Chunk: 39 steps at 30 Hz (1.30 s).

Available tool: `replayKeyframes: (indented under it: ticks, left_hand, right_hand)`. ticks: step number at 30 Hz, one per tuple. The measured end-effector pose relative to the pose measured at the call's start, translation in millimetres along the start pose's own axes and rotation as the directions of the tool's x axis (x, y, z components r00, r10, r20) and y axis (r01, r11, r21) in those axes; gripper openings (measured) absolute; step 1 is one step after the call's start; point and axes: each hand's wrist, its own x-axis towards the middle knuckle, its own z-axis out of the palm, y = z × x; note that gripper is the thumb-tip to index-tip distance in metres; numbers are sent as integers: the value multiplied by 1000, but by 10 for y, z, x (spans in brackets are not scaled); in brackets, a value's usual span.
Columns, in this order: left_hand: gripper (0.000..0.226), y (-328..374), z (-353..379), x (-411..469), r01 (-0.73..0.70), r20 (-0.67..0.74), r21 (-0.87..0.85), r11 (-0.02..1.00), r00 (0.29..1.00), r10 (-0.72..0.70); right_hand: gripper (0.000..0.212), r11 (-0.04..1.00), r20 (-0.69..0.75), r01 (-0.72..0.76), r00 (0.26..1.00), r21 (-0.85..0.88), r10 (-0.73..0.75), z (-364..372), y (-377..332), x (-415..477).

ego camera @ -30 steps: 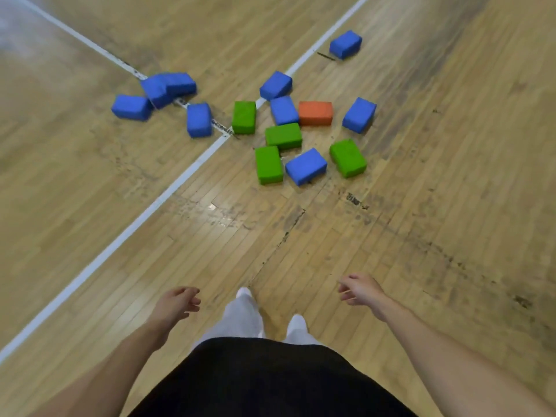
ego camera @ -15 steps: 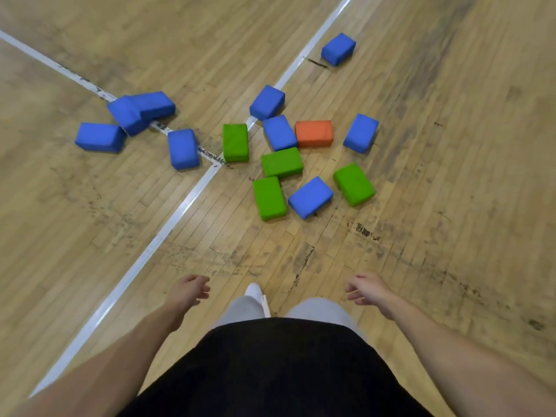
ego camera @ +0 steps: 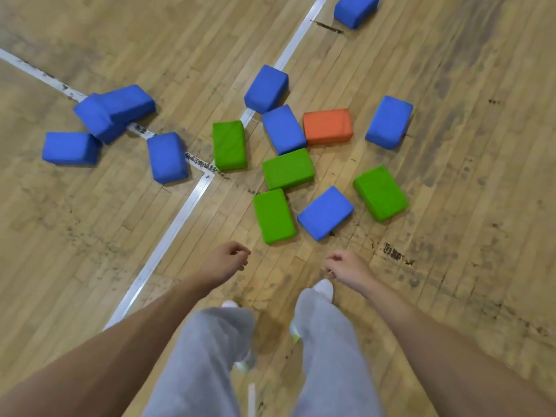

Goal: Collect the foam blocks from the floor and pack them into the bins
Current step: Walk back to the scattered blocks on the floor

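Several foam blocks lie scattered on the wooden floor ahead of me. Nearest are a green block (ego camera: pixel 273 216) and a blue block (ego camera: pixel 325 212), with another green block (ego camera: pixel 381 192) to their right. One orange block (ego camera: pixel 328 126) lies further back among blue ones. A cluster of blue blocks (ego camera: pixel 114 111) sits at the far left. My left hand (ego camera: pixel 224 261) hangs just short of the nearest green block, fingers loosely curled, holding nothing. My right hand (ego camera: pixel 346 266) hangs the same way, below the nearest blue block. No bin is in view.
White court lines (ego camera: pixel 168 233) cross the worn wooden floor. My legs in grey trousers (ego camera: pixel 325 341) and white shoes stand at the bottom centre. One more blue block (ego camera: pixel 355 9) lies at the top edge.
I have walked closer to the blocks, which now fill more of the view. Both hands have come forward and closer together, still holding nothing.
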Motion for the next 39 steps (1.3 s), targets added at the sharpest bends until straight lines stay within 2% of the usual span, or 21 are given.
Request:
replayKeyframes:
  ticks: [5,10,13,15,18,20,21,24,28,29,31,33,35,37,39]
  left_hand:
    - [19,-232,393,1726,-35,-3,122,992,999,36]
    - [27,-924,859,3616,-70,-35,205,976,996,78]
    - [41,-1420,1048,4524,11,-135,170,985,991,12]
    - [52,-1697,1152,5020,92,-153,119,989,985,-73]
    - [81,-1893,1286,5595,98,-106,-132,986,988,-112]
    - [98,-1941,1368,5881,46,-152,-265,963,985,-88]
    - [97,-1953,1398,5962,21,-185,-288,957,980,-77]
    - [82,-1994,1428,6023,-48,-249,-267,962,968,-21]
    - [80,-1877,1400,5873,-160,-188,-311,937,977,105]
    - [84,-1811,1416,5838,-185,-207,-285,941,970,128]
    - [94,-1657,1492,5779,-254,-294,-204,946,937,188]
    - [100,-1540,1589,5737,-230,-384,-124,965,908,167]
    - [101,-1493,1652,5730,-172,-423,-61,983,897,131]
    - [100,-1490,1681,5755,-157,-424,-44,987,897,124]
    - [97,-1499,1685,5784,-164,-417,-56,985,900,126]
  right_hand:
    - [17,976,24,161,987,-144,-159,612,-64,1608]
    - [30,969,-129,186,970,-166,-208,1255,227,3541]
    - [34,949,-174,194,955,-248,-241,1561,501,4466]
    - [42,903,-212,189,935,-385,-286,1715,665,4905]
    - [51,801,-243,180,895,-570,-374,1903,700,5315]
    - [48,775,-284,159,870,-612,-403,2005,671,5504]
    - [48,776,-309,154,857,-612,-413,2044,665,5576]
    - [47,807,-356,180,828,-562,-432,2082,696,5655]
    - [47,825,-353,192,836,-531,-421,1995,868,5508]
    - [43,845,-392,204,815,-495,-427,1970,947,5448]
    - [39,887,-570,204,702,-414,-428,1900,1136,5359]
    - [46,964,-769,100,586,-246,-257,1799,1328,5311]
    - [62,998,-851,-21,521,54,57,1658,1495,5301]
    - [81,945,-795,-133,513,300,324,1539,1681,5318]
    - [96,867,-658,-167,589,469,469,1509,1843,5373]
